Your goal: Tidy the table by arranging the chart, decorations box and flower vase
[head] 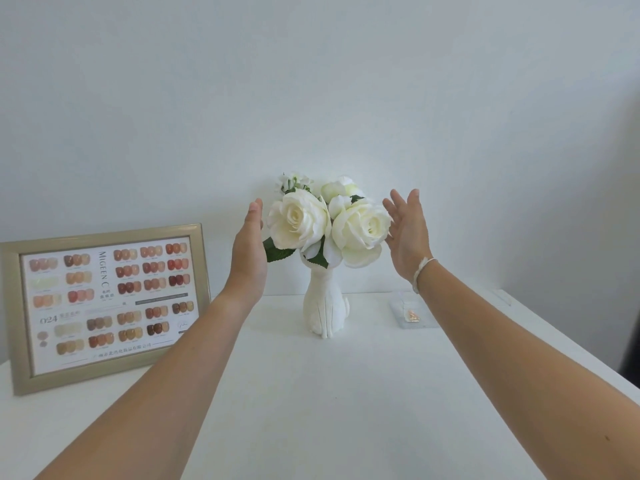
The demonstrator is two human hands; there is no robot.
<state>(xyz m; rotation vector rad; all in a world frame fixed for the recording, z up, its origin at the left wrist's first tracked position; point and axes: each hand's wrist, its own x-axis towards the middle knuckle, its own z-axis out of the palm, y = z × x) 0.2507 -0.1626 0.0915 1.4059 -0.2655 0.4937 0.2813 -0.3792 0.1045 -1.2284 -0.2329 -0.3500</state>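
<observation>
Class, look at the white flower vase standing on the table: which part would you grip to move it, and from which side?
Probably the vase body, below the flowers, taken from the front. It stands upright and narrows upward to its neck; the blooms above are wide and look soft, so the open left hand and right hand flanking them should drop lower.

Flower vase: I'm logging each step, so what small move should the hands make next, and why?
Probably close both open hands gently on the roses: left hand and right hand flank them, holding nothing, while the flower vase stands upright.

Nail salon: framed nail-colour chart [104,306] on white table [311,393].
</observation>
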